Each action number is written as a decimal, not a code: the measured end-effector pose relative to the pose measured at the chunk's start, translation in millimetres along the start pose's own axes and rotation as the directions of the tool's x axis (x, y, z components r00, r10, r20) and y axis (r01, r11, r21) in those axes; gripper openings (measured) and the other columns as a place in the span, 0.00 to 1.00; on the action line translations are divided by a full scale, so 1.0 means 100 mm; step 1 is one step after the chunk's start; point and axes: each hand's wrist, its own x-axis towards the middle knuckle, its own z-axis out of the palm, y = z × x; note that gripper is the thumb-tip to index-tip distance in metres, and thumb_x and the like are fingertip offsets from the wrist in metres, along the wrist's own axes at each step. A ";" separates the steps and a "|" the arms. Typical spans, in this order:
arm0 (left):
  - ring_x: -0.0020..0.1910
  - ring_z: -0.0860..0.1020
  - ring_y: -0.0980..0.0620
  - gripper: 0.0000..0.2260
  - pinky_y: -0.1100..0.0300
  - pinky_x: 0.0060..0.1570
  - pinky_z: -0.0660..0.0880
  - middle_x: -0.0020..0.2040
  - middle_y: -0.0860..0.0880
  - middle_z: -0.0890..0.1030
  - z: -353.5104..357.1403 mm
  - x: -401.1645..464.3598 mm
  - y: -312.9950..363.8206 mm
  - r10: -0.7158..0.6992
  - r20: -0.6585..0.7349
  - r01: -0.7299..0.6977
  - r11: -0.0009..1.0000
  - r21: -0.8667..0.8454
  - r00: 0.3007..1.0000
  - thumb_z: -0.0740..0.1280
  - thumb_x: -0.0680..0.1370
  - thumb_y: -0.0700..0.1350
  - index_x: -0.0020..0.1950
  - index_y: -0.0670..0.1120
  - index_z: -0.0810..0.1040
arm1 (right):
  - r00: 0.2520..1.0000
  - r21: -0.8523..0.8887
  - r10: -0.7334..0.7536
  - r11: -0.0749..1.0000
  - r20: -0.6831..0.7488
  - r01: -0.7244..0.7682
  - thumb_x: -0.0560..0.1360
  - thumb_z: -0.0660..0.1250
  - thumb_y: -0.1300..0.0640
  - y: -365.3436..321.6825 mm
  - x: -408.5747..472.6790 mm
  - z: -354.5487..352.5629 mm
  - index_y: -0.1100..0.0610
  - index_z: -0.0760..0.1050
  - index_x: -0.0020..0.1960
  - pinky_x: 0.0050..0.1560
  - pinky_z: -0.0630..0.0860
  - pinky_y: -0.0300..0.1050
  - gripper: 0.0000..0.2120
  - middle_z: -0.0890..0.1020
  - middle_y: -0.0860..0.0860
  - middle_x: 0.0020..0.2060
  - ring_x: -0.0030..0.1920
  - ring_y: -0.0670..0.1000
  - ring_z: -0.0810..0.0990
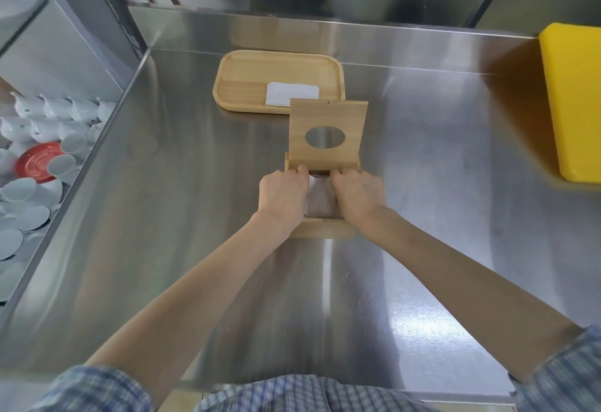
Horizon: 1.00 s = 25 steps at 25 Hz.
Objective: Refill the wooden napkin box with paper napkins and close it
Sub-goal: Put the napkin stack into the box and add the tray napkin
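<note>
Head view: both hands, left (283, 191) and right (355, 191), press napkins (320, 201) down into the box (325, 228) on the worktop (422, 184), fingers curled; lid (328, 133) slid back, leaving the opening clear.

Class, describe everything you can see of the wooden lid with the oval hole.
The lid is a flat, pale wooden panel with an oval cut-out near its middle. It stands open, raised at the far edge of the wooden box on the steel counter. The fingers of the left hand and right hand reach its lower edge.
</note>
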 end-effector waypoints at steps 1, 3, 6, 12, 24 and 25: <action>0.53 0.79 0.41 0.12 0.58 0.31 0.62 0.54 0.45 0.81 0.01 0.00 0.00 0.003 -0.005 -0.003 1.000 0.007 1.000 0.64 0.76 0.38 0.59 0.41 0.69 | 1.000 0.008 -0.002 1.000 -0.004 0.002 0.74 0.58 0.69 0.00 0.00 0.01 0.63 0.70 0.61 0.56 0.72 0.50 0.16 0.75 0.58 0.62 0.65 0.58 0.71; 0.52 0.80 0.41 0.13 0.60 0.25 0.56 0.53 0.45 0.82 0.02 0.00 -0.01 0.007 -0.015 -0.007 1.000 0.011 1.000 0.64 0.76 0.38 0.60 0.41 0.68 | 1.000 0.029 -0.005 1.000 -0.014 0.006 0.74 0.59 0.70 0.01 -0.01 0.03 0.64 0.67 0.62 0.57 0.71 0.50 0.17 0.73 0.59 0.63 0.65 0.58 0.70; 0.51 0.80 0.40 0.13 0.59 0.26 0.59 0.54 0.45 0.81 0.01 -0.04 -0.03 0.024 -0.039 -0.025 0.999 -0.023 0.999 0.63 0.77 0.41 0.60 0.41 0.67 | 0.997 0.064 -0.002 0.998 -0.072 0.007 0.73 0.60 0.70 0.04 -0.05 0.05 0.64 0.65 0.62 0.47 0.68 0.49 0.18 0.71 0.60 0.62 0.59 0.60 0.74; 0.59 0.73 0.46 0.12 0.56 0.45 0.65 0.58 0.47 0.79 0.00 -0.10 -0.15 0.134 -0.206 -0.164 0.977 -0.137 0.969 0.61 0.78 0.44 0.61 0.44 0.72 | 0.987 0.084 -0.119 0.988 -0.109 0.128 0.75 0.58 0.65 0.18 -0.09 -0.03 0.58 0.70 0.62 0.58 0.66 0.48 0.16 0.74 0.54 0.62 0.60 0.56 0.74; 0.60 0.73 0.47 0.10 0.51 0.65 0.60 0.55 0.46 0.80 0.01 0.06 -0.13 0.310 0.121 -0.330 0.918 0.219 0.943 0.60 0.78 0.48 0.56 0.47 0.77 | 0.971 -0.127 -0.185 0.971 0.154 0.205 0.76 0.54 0.68 0.14 0.02 0.08 0.58 0.75 0.60 0.57 0.67 0.51 0.17 0.75 0.56 0.60 0.61 0.58 0.75; 0.60 0.73 0.47 0.10 0.52 0.63 0.62 0.55 0.45 0.80 0.02 0.06 -0.13 0.311 0.122 -0.331 0.920 0.209 0.943 0.60 0.79 0.48 0.56 0.47 0.77 | 0.970 -0.119 -0.185 0.972 0.159 0.205 0.76 0.54 0.68 0.15 0.02 0.08 0.58 0.75 0.61 0.58 0.67 0.51 0.18 0.75 0.56 0.61 0.62 0.58 0.74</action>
